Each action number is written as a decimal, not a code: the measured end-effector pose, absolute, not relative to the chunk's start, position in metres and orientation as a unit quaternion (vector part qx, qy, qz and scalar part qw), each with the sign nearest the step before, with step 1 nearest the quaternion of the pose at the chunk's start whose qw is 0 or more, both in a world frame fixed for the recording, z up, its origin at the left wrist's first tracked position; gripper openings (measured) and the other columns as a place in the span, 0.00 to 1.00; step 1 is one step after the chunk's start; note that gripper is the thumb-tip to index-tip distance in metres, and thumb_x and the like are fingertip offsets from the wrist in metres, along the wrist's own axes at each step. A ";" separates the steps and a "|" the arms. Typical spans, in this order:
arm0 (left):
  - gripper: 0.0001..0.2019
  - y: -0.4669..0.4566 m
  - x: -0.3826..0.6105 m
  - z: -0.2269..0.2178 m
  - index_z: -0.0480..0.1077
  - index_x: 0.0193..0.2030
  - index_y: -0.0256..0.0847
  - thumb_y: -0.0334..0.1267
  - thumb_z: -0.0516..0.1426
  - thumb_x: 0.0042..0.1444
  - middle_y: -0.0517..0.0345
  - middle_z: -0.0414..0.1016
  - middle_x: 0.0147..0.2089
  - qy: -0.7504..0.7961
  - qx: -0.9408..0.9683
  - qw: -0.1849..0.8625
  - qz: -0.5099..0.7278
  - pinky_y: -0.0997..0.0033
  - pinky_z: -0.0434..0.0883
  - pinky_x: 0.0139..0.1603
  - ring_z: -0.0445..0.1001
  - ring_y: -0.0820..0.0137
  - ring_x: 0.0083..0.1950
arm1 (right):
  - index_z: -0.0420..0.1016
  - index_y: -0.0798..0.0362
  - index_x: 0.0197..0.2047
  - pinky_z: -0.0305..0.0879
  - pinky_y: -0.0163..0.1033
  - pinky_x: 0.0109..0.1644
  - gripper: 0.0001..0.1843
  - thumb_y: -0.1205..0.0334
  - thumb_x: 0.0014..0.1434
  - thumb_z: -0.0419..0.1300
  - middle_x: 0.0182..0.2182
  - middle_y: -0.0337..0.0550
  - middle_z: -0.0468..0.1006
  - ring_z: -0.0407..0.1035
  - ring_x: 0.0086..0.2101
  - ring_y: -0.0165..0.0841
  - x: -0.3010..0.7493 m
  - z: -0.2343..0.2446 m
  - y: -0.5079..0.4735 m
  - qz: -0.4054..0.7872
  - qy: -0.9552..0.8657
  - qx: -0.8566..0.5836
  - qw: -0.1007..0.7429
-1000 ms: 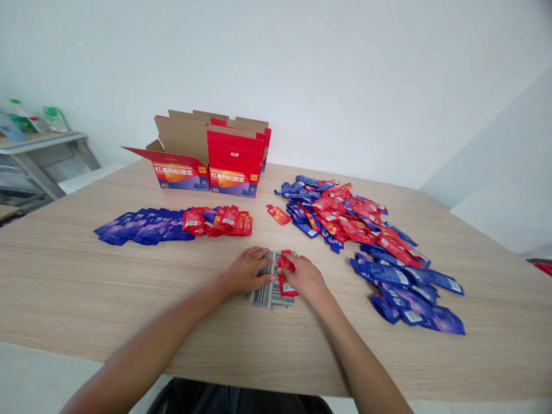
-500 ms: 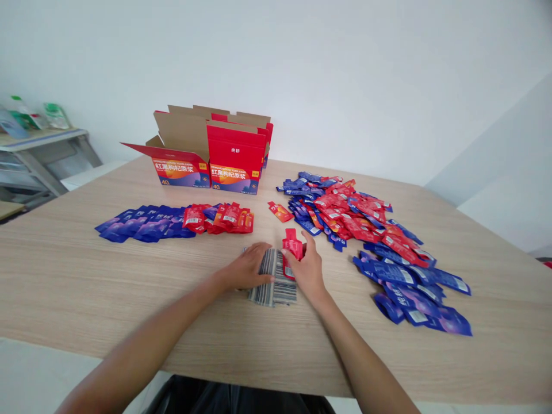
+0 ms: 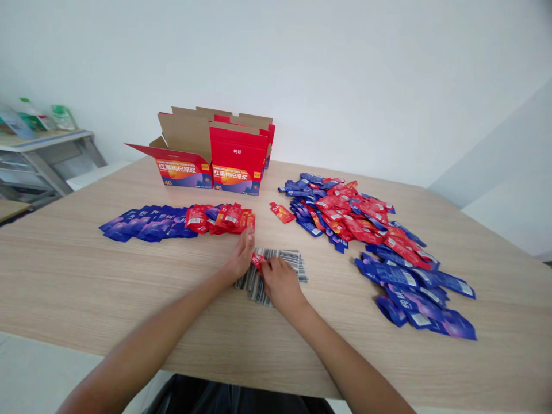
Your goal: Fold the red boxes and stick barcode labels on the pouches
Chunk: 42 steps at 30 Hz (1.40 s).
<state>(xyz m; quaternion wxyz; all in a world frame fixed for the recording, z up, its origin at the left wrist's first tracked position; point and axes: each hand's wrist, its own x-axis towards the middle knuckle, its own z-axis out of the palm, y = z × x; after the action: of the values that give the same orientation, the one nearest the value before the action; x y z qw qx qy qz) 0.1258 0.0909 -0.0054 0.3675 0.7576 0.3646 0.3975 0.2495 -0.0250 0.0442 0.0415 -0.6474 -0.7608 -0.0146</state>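
Observation:
My right hand is closed on a small red sachet, part of which shows at its fingertips. Beneath that hand lies a flat grey-and-black striped pile; what it is made of I cannot make out. My left hand stands on edge at the pile's left side with fingers stretched out, holding nothing visible. Just beyond its fingertips is a row of overlapping red sachets, which continues leftward as blue sachets.
Open red-and-blue cartons stand at the back left of the wooden table. A heap of red and blue sachets spreads on the right, with blue sachets nearer. One red sachet lies apart. A side table holds bottles.
My right hand has moved left across the striped pile with the red sachet. My left hand has shifted slightly away from me and turned on edge, off the pile's top.

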 end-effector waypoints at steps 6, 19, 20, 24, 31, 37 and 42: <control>0.32 0.079 0.127 -0.003 0.70 0.57 0.40 0.60 0.36 0.70 0.44 0.68 0.62 0.342 0.798 0.301 0.395 0.52 0.59 0.72 0.62 0.59 0.69 | 0.80 0.53 0.45 0.64 0.38 0.48 0.12 0.58 0.69 0.56 0.42 0.49 0.78 0.72 0.44 0.38 0.277 0.066 -0.024 0.071 -0.787 -0.612 0.045; 0.28 0.076 0.125 0.002 0.68 0.60 0.40 0.56 0.38 0.72 0.45 0.70 0.63 0.315 0.770 0.330 0.446 0.51 0.62 0.70 0.65 0.59 0.67 | 0.78 0.52 0.38 0.61 0.34 0.43 0.07 0.63 0.66 0.59 0.34 0.39 0.75 0.70 0.36 0.32 0.301 0.071 -0.031 0.163 -0.715 -0.640 0.232; 0.26 0.076 0.123 0.003 0.65 0.64 0.41 0.54 0.41 0.71 0.45 0.69 0.64 0.306 0.776 0.316 0.451 0.50 0.62 0.70 0.64 0.58 0.67 | 0.78 0.52 0.40 0.62 0.35 0.45 0.08 0.64 0.67 0.57 0.36 0.42 0.74 0.70 0.38 0.33 0.298 0.068 -0.030 0.138 -0.699 -0.661 0.235; 0.23 0.077 0.119 0.012 0.62 0.66 0.41 0.42 0.53 0.66 0.43 0.67 0.65 0.159 0.873 0.218 0.406 0.48 0.62 0.69 0.62 0.55 0.68 | 0.78 0.53 0.48 0.64 0.39 0.49 0.11 0.59 0.66 0.59 0.43 0.48 0.75 0.71 0.43 0.38 0.284 0.055 -0.028 0.096 -0.688 -0.697 0.175; 0.13 0.075 0.119 0.019 0.72 0.47 0.39 0.27 0.53 0.56 0.50 0.77 0.45 0.118 0.947 0.177 0.241 0.64 0.71 0.55 0.74 0.63 0.49 | 0.77 0.53 0.52 0.62 0.43 0.53 0.18 0.57 0.60 0.66 0.48 0.51 0.74 0.70 0.47 0.43 0.281 0.055 -0.039 0.079 -0.752 -0.650 0.075; 0.08 0.075 0.118 0.032 0.71 0.39 0.41 0.29 0.57 0.51 0.54 0.76 0.40 0.100 0.969 0.158 0.163 0.66 0.70 0.50 0.75 0.62 0.46 | 0.78 0.50 0.49 0.63 0.37 0.48 0.11 0.60 0.63 0.62 0.43 0.46 0.74 0.71 0.43 0.37 0.292 0.058 -0.038 0.098 -0.773 -0.624 0.068; 0.10 0.075 0.115 0.036 0.69 0.43 0.41 0.31 0.58 0.53 0.52 0.75 0.44 0.108 0.970 0.151 0.158 0.64 0.70 0.52 0.72 0.61 0.49 | 0.78 0.51 0.49 0.64 0.39 0.47 0.12 0.64 0.61 0.61 0.43 0.47 0.76 0.72 0.43 0.39 0.281 0.046 -0.041 0.050 -0.745 -0.659 0.089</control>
<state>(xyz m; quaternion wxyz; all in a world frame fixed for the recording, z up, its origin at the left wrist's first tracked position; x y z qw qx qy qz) 0.1146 0.0754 0.0364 0.1507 0.9699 0.1081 0.1577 0.2813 -0.0411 0.0464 0.0885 -0.6590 -0.7453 0.0499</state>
